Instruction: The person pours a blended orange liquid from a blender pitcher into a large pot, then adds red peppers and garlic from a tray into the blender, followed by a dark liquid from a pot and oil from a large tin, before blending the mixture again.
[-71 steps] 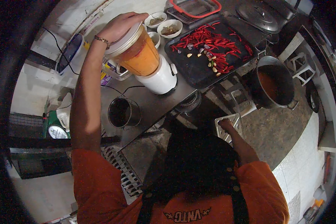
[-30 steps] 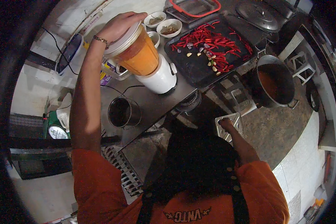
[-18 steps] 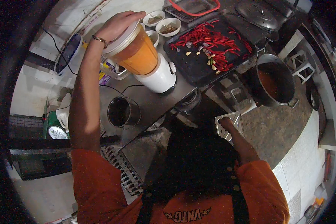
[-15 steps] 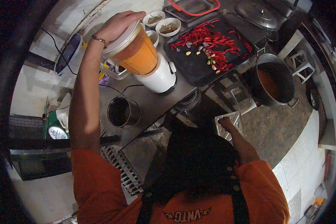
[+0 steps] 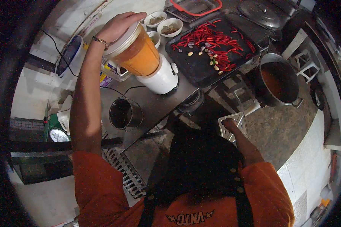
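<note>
My left hand (image 5: 122,25) lies flat over the white lid (image 5: 125,42) of a blender, fingers stretched out across it. The blender jar (image 5: 140,56) is full of orange liquid and sits on a white base (image 5: 163,80) on the metal counter. Low on the right, my right hand (image 5: 228,124) is closed at the top of a pale plastic stool (image 5: 241,128); its fingers are partly hidden in shadow.
A black tray (image 5: 193,72) of red chillies (image 5: 216,38) and garlic is beyond the blender, beside bowls (image 5: 169,28) of seasonings. A dark metal pot (image 5: 121,113) stands nearer. At right, a large pot (image 5: 278,81) holds reddish-brown liquid near another stool (image 5: 307,68).
The liquid's surface pattern in the blender jar looks slightly different. Both hands stay where they were.
</note>
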`<action>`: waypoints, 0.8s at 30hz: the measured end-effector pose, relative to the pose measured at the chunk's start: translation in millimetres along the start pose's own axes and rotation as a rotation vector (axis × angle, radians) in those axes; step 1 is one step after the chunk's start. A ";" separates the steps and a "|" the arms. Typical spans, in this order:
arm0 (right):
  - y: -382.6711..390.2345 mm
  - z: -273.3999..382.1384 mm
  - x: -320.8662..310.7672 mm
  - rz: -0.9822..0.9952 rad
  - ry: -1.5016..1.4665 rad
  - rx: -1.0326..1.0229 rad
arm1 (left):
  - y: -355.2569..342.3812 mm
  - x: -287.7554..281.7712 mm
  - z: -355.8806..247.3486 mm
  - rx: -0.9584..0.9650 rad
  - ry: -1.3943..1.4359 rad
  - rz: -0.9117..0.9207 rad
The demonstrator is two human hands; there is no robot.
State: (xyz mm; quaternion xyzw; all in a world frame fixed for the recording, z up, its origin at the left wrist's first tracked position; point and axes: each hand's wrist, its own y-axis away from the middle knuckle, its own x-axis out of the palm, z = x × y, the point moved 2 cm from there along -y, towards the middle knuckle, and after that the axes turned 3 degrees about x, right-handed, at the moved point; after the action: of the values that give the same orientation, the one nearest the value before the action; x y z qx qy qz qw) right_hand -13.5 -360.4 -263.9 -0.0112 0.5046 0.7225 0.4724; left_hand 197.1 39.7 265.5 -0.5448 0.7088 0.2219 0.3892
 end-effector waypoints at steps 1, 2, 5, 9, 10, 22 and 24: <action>2.3 1.3 -0.3 -0.005 -0.043 0.017 | 0.1 -0.2 1.5 -0.012 0.003 -0.004; 2.7 2.9 0.6 -0.003 -0.042 0.016 | 0.5 -0.5 3.1 -0.023 0.006 -0.008; -2.1 -5.3 0.4 -0.058 0.075 -0.080 | -3.8 1.3 -2.4 -0.025 -0.027 -0.009; 5.0 7.8 -0.9 0.006 0.005 0.078 | 2.9 -0.6 -0.8 -0.047 -0.035 -0.011; 2.8 5.0 -0.6 0.006 0.022 0.060 | 2.4 -0.3 -1.9 -0.049 -0.029 -0.007; 9.3 7.6 -1.2 0.019 -0.035 0.071 | 1.6 0.1 -0.4 -0.050 -0.010 -0.005; 4.1 3.0 -1.7 0.042 -0.003 0.056 | -0.6 1.1 -0.5 -0.045 -0.005 -0.002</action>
State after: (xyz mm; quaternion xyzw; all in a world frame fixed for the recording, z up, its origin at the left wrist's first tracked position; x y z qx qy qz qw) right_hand -14.0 -359.5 -258.6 0.0138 0.5240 0.7180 0.4579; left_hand 197.4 38.5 265.0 -0.5537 0.7020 0.2389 0.3789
